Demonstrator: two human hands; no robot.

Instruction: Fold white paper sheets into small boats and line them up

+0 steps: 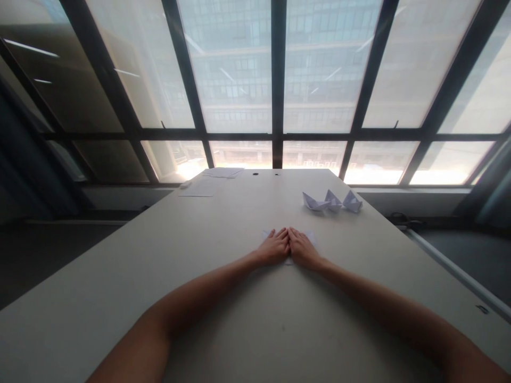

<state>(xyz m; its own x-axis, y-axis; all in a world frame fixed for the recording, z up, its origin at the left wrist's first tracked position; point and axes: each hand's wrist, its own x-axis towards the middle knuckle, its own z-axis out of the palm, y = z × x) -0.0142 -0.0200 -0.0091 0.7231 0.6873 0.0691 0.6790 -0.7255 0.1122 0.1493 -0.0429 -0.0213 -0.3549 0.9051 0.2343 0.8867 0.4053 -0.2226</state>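
Both my hands lie flat, side by side, on a white sheet of paper (309, 235) in the middle of the pale table (223, 223). My left hand (273, 248) has its fingers stretched out and pressed on the paper. My right hand (302, 249) does the same, its fingertips touching those of the left. Only the paper's corners show around the hands. Beyond the right hand, three folded paper boats (332, 201) stand in a row.
Flat sheets of paper (198, 188) and a small stack (223, 172) lie at the table's far left. Two round holes (255, 173) mark the far edge. Big windows with dark frames rise behind. The floor drops away on both sides.
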